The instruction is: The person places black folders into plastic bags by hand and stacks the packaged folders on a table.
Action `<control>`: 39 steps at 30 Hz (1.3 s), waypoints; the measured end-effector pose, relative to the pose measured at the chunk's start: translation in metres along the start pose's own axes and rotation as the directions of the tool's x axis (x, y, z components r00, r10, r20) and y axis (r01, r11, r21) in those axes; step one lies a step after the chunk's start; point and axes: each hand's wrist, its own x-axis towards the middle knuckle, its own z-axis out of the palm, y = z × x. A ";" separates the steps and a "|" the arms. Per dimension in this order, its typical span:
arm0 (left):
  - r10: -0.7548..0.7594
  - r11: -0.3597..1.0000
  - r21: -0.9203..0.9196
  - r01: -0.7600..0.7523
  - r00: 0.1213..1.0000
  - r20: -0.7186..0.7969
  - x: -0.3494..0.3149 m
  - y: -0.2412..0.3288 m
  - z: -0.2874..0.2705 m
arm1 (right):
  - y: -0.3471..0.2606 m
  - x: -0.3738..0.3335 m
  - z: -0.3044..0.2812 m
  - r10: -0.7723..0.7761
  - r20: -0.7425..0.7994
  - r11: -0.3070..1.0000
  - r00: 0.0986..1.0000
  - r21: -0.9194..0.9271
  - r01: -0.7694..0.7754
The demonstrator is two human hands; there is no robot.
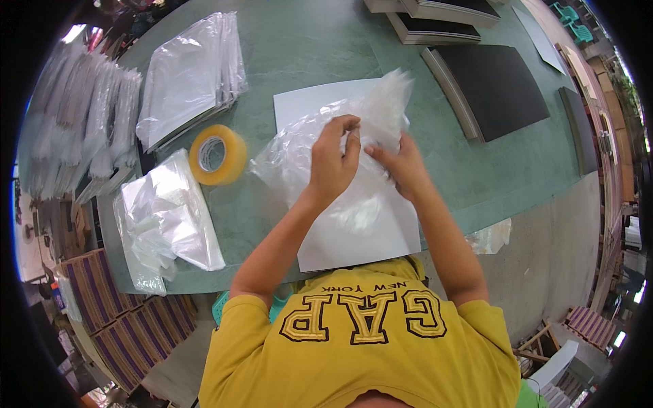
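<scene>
A crinkled transparent plastic bag (296, 146) lies bunched over a white sheet (360, 248) in front of me. My left hand (333, 160) is closed on the bag near its middle, thumb and forefinger close together. Close by on the right, my right hand (401, 166) grips the bag's side, its thumb over the film and its other fingers partly hidden. Beyond both hands, the gathered end of the bag fans upward. Whether anything is inside the bag, I cannot tell.
A yellow tape roll (231, 155) lies left of the bag. Flat plastic bags (170, 211) lie near the left edge, with wrapped packs (194, 68) and more bagged stacks (81, 122) behind. Thick black-covered books (500, 88) occupy the right of the green table (299, 41).
</scene>
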 end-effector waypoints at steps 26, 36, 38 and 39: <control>0.093 0.580 0.741 -0.338 0.931 0.352 -0.063 -0.070 -0.015 | -0.033 0.006 -0.155 0.383 -0.078 0.852 0.920 0.415 -0.319; 0.157 0.569 0.730 -0.380 0.921 0.357 -0.059 -0.065 -0.018 | -0.094 0.043 -0.083 0.297 0.277 0.576 0.914 -0.815 0.060; 0.130 0.765 0.584 -0.271 0.953 0.272 -0.051 -0.047 -0.015 | -0.092 0.039 -0.073 0.381 0.366 0.679 0.849 -0.734 0.012; 0.070 0.907 0.394 -0.151 0.974 0.214 -0.041 -0.026 -0.007 | -0.090 0.035 -0.067 0.365 0.390 0.764 0.846 -0.645 -0.032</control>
